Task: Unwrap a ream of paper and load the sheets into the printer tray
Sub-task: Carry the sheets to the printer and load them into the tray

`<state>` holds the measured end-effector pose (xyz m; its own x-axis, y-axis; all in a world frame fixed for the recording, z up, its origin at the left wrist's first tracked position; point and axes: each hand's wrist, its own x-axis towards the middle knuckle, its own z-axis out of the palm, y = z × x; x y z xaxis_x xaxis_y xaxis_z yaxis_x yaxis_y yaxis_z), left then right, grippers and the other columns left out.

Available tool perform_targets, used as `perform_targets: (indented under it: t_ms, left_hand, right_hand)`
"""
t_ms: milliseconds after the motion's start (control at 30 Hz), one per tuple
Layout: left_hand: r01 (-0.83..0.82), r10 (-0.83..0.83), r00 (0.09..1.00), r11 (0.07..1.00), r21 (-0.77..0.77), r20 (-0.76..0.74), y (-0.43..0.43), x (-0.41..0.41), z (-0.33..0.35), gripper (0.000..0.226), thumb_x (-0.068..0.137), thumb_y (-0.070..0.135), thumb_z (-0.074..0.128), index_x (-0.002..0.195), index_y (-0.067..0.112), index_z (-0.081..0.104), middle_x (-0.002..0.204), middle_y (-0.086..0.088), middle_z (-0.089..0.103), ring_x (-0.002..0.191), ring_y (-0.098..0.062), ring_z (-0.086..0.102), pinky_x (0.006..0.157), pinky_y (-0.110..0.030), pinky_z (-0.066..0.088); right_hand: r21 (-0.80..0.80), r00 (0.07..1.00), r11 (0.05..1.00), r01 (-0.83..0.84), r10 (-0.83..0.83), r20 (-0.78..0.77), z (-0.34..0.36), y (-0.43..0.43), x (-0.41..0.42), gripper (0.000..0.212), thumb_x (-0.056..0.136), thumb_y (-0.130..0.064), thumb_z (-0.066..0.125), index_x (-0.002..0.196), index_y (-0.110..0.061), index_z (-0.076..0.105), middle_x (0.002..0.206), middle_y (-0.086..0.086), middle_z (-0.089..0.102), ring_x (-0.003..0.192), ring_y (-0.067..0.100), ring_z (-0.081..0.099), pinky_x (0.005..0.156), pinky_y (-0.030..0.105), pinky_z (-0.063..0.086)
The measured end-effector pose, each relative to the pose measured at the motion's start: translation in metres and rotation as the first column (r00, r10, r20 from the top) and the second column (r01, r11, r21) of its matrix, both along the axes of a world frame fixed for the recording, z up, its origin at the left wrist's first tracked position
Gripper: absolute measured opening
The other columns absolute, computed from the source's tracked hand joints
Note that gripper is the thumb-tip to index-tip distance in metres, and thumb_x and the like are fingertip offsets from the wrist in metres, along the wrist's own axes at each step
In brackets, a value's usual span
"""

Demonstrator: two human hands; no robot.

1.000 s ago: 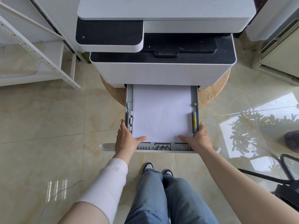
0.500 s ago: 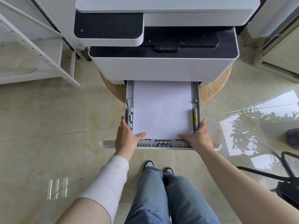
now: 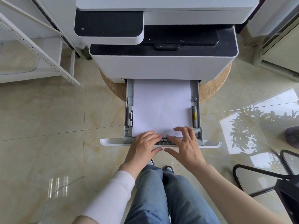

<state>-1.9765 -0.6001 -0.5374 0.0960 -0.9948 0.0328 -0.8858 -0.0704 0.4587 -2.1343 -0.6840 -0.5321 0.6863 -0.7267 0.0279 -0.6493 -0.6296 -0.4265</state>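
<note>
The paper stack lies flat in the printer's pulled-out tray. Both hands, left and right, rest spread and empty, side by side at the tray's front edge, fingertips on the paper.

Setting: a room in a home or small office; I cannot tell which. Floor: glossy beige marble-look tiles, with sunlight and plant shadows at my right. Printer: white and black multifunction unit on a low round wooden stand, not a desk. White metal shelving at my left. Black chair frame at my right. White cable on the floor.
</note>
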Motion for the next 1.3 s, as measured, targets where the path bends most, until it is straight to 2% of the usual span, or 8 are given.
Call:
perform_targets:
  t_ms: [233, 400, 567, 733, 833, 967, 1100, 1300]
  left_hand:
    - [-0.030, 0.031, 0.999, 0.999, -0.024, 0.011, 0.005, -0.005, -0.001, 0.044, 0.055, 0.017, 0.087, 0.096, 0.010, 0.071, 0.102, -0.003, 0.073, 0.102, -0.024, 0.065, 0.089, -0.030, 0.036]
    - [-0.070, 0.070, 0.998, 0.998, -0.003, 0.008, 0.003, -0.009, -0.001, 0.045, 0.045, 0.009, 0.089, 0.086, 0.012, 0.072, 0.092, 0.001, 0.074, 0.090, -0.018, 0.069, 0.080, -0.026, 0.038]
    - [-0.073, 0.073, 0.997, 0.997, 0.033, 0.004, 0.003, -0.010, 0.001, 0.044, 0.041, 0.009, 0.090, 0.081, 0.016, 0.071, 0.088, 0.004, 0.075, 0.087, -0.016, 0.070, 0.073, -0.025, 0.053]
    - [-0.054, 0.052, 0.998, 0.996, 0.069, 0.031, 0.003, -0.011, 0.003, 0.043, 0.049, 0.008, 0.088, 0.085, 0.015, 0.067, 0.092, -0.001, 0.074, 0.088, -0.021, 0.070, 0.070, -0.029, 0.056]
    - [-0.041, 0.037, 0.998, 0.996, 0.079, 0.046, 0.002, -0.009, 0.005, 0.041, 0.056, 0.013, 0.085, 0.091, 0.014, 0.064, 0.093, -0.002, 0.072, 0.087, -0.022, 0.068, 0.073, -0.027, 0.053]
    - [-0.077, 0.079, 0.997, 0.995, 0.057, -0.025, 0.000, -0.002, 0.013, 0.028, 0.079, 0.029, 0.064, 0.096, 0.008, 0.065, 0.093, -0.008, 0.071, 0.086, -0.026, 0.067, 0.079, -0.031, 0.050]
    - [-0.211, 0.210, 0.978, 0.971, 0.114, 0.022, 0.004, 0.010, 0.016, 0.030, 0.081, 0.038, 0.050, 0.084, 0.014, 0.068, 0.079, -0.005, 0.065, 0.075, -0.026, 0.063, 0.067, -0.034, 0.053]
    - [-0.268, 0.268, 0.963, 0.955, 0.125, 0.019, 0.003, 0.014, 0.014, 0.025, 0.079, 0.036, 0.052, 0.073, 0.017, 0.066, 0.074, -0.005, 0.060, 0.071, -0.028, 0.059, 0.067, -0.039, 0.049]
  right_hand:
    - [0.020, 1.000, 1.000, 0.010, -0.010, 0.001, -0.005, 0.004, -0.001, 0.040, 0.074, -0.049, 0.054, 0.099, -0.022, 0.069, 0.102, 0.014, 0.062, 0.101, 0.026, 0.037, 0.083, 0.044, 0.050]
    - [0.060, 1.000, 0.998, 0.002, -0.002, 0.008, -0.009, 0.003, 0.002, 0.040, 0.060, -0.028, 0.082, 0.096, -0.020, 0.068, 0.104, 0.014, 0.062, 0.103, 0.025, 0.034, 0.083, 0.046, 0.049]
    - [0.103, 0.999, 0.995, -0.013, 0.010, 0.032, -0.008, 0.002, 0.004, 0.040, 0.054, -0.021, 0.086, 0.090, -0.014, 0.070, 0.094, 0.010, 0.066, 0.086, 0.033, 0.058, 0.072, 0.040, 0.055]
    - [0.132, 1.000, 0.991, -0.009, 0.010, -0.006, -0.003, 0.006, 0.005, 0.040, 0.055, -0.021, 0.085, 0.091, -0.014, 0.069, 0.077, 0.004, 0.065, 0.068, 0.029, 0.061, 0.056, 0.036, 0.054]
    - [0.149, 0.999, 0.988, -0.031, 0.033, -0.015, -0.001, 0.003, 0.005, 0.037, 0.060, -0.026, 0.082, 0.093, -0.013, 0.069, 0.078, 0.006, 0.063, 0.070, 0.030, 0.060, 0.061, 0.037, 0.055]
    - [0.152, 1.000, 0.988, 0.007, -0.006, -0.007, 0.006, -0.004, 0.003, 0.048, 0.075, -0.051, 0.051, 0.096, -0.012, 0.069, 0.087, 0.007, 0.064, 0.083, 0.030, 0.059, 0.070, 0.036, 0.052]
    - [0.206, 0.976, 0.954, 0.216, -0.207, -0.066, 0.007, -0.008, 0.000, 0.033, 0.086, -0.035, 0.055, 0.094, -0.006, 0.068, 0.098, 0.012, 0.059, 0.100, 0.032, 0.051, 0.083, 0.036, 0.045]
    - [0.206, 0.971, 0.950, 0.234, -0.216, -0.106, 0.004, -0.009, 0.006, 0.023, 0.087, -0.025, 0.057, 0.088, -0.004, 0.065, 0.096, 0.016, 0.058, 0.096, 0.035, 0.049, 0.083, 0.038, 0.041]
